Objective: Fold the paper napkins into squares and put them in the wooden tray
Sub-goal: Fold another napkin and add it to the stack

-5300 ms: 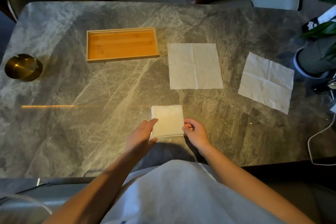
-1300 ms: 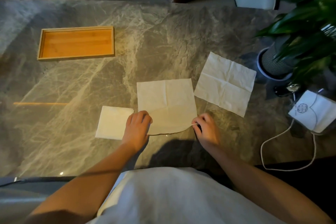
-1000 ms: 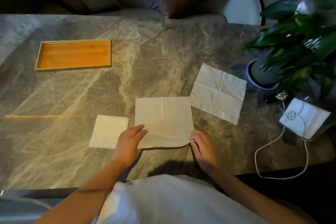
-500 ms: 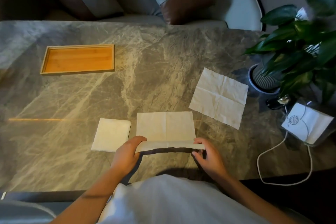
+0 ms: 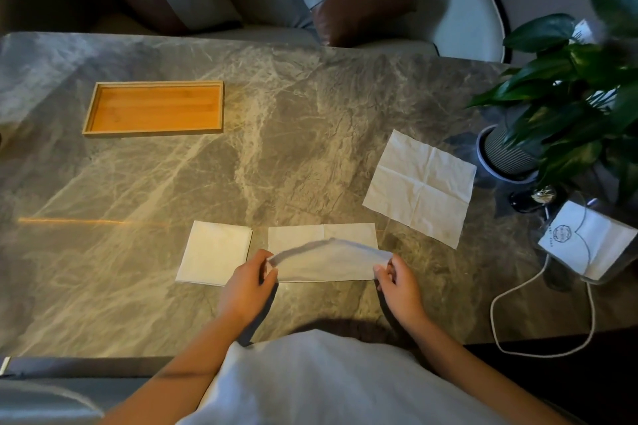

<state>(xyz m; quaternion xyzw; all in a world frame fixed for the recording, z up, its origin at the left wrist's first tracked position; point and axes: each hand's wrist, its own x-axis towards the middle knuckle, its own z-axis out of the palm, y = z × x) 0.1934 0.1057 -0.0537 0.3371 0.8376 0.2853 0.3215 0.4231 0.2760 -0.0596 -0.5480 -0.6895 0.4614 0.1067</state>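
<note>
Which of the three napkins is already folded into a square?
The small napkin left of the hands. It lies as a compact square, while the middle napkin is half-folded in both hands and the right napkin lies fully open.

Grey marble table (image 5: 293, 134), pale veins throughout. On it: wooden tray (image 5: 153, 108) far left; folded square napkin (image 5: 214, 253) near the front edge; half-folded napkin (image 5: 322, 252) just beside it on the right; open creased napkin (image 5: 420, 183) farther right; potted plant (image 5: 507, 155) at the right edge; white cable (image 5: 518, 290) looping nearby.
</note>
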